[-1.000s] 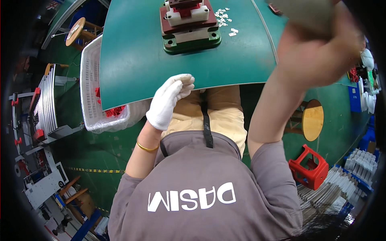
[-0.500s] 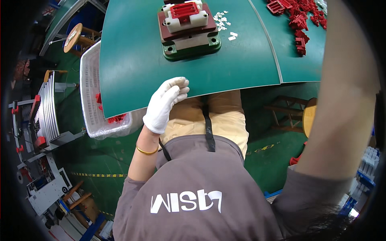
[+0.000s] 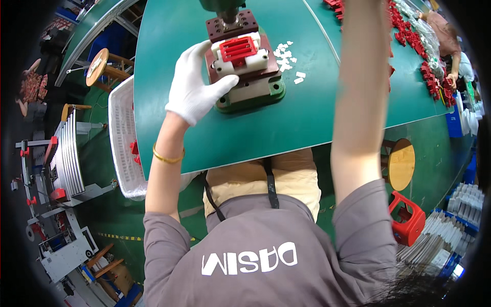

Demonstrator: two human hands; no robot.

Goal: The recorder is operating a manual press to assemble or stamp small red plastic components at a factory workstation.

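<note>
My left hand [image 3: 197, 84], in a white glove, is at the left side of a bench press fixture. Its thumb and fingers are spread around the fixture's near left corner; whether the fingertips touch it I cannot tell. A red slotted plastic part [image 3: 238, 50] sits in the white holder [image 3: 257, 63] on the fixture's green base [image 3: 251, 98]. Above the holder is a dark red drilled plate [image 3: 232, 24] under the press ram [image 3: 229, 14]. My right forearm [image 3: 361, 77] reaches up past the top edge, so the right hand is out of sight.
Small white pieces [image 3: 285, 57] lie right of the fixture on the green table [image 3: 215, 146]. Red plastic parts [image 3: 432, 82] are heaped at the far right, near another person's arm [image 3: 455, 64]. A white crate [image 3: 121, 148] stands left; a red stool [image 3: 407, 220] and wooden stool [image 3: 401, 163] stand right.
My left hand has moved up from the table's near edge to the fixture and its fingers have spread. My right forearm has swung leftward. The press ram and its plate show more fully.
</note>
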